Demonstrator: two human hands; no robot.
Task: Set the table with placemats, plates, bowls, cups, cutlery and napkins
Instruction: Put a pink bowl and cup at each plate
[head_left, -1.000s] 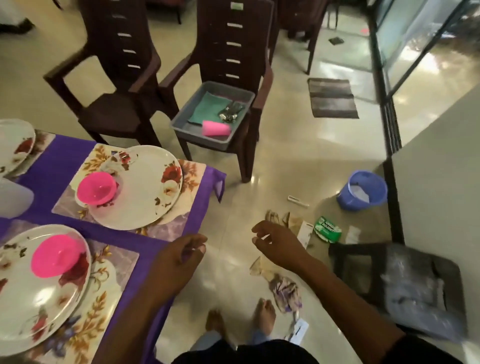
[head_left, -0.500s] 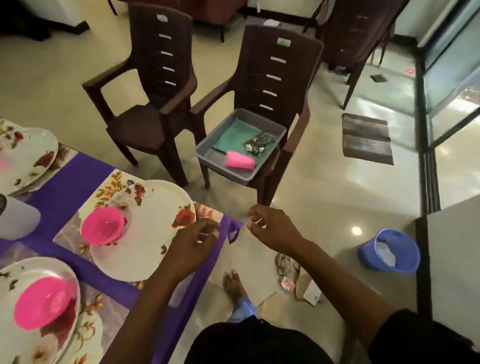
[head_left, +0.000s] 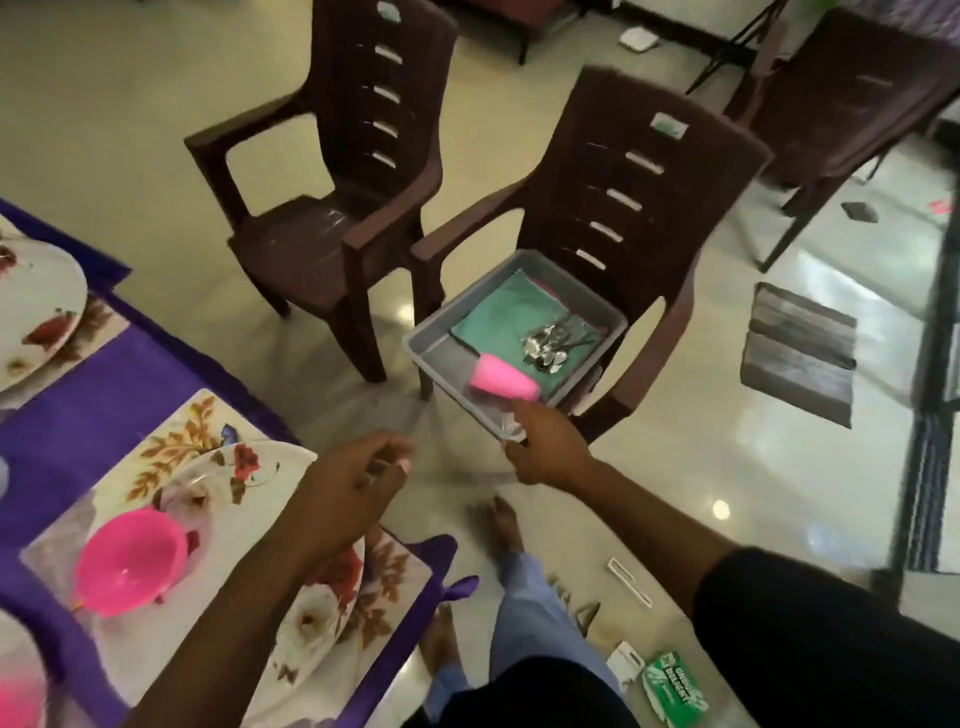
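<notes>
A grey tray (head_left: 441, 358) rests on the seat of a brown plastic chair (head_left: 649, 197). In it lie a pink cup (head_left: 501, 384) on its side, a pile of metal spoons (head_left: 550, 345) and a green napkin (head_left: 498, 317). My right hand (head_left: 550, 441) reaches to the tray's near corner, fingertips just below the cup, holding nothing. My left hand (head_left: 353, 483) hovers loosely curled and empty over the edge of a floral plate (head_left: 244, 467). That plate carries a pink bowl (head_left: 130, 561) and sits on a floral placemat (head_left: 171, 436).
A purple cloth (head_left: 104, 384) covers the table at left, with a second floral plate (head_left: 36, 322) further back. An empty brown chair (head_left: 322, 244) stands beside the tray's chair. A doormat (head_left: 800, 353) and a green packet (head_left: 675, 686) lie on the floor.
I have stepped toward the chair. My right hand has gone forward from mid-air to the tray's near corner by the pink cup. My left hand stays over the plate's edge.
</notes>
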